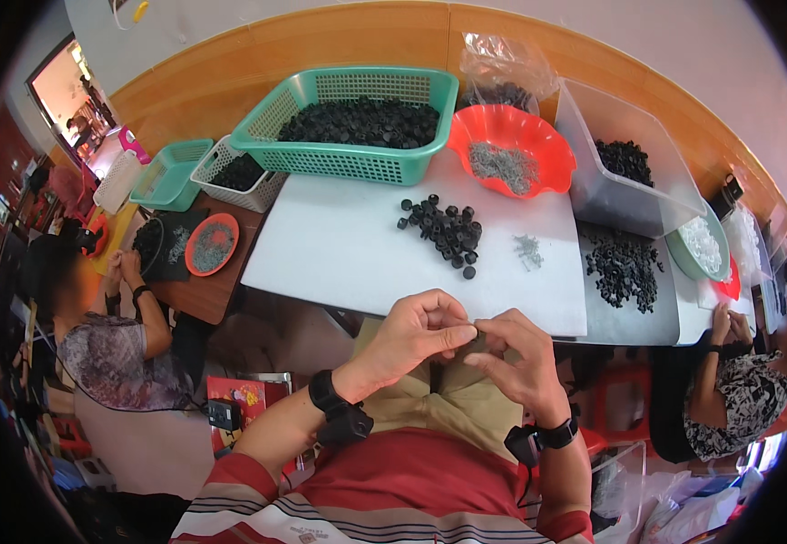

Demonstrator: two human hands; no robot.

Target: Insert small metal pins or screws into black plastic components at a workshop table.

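Note:
My left hand (420, 328) and my right hand (522, 363) meet over my lap, just off the table's front edge. The left thumb and fingers pinch a small black part (478, 335), of which little shows. Against it, the right fingertips are closed, and whatever they hold is hidden. On the white table top (321, 245) beyond them lies a loose pile of black knob-like parts (448, 232). A small heap of thin silvery pieces (528, 252) is to its right.
Along the back stand a green basket (343, 165) of black parts, a red scalloped bowl (552, 168) of silvery pieces and a clear bin (606, 204). Small black pieces (625, 272) cover a grey mat at right. One person (121, 354) sits left, another (738, 390) right.

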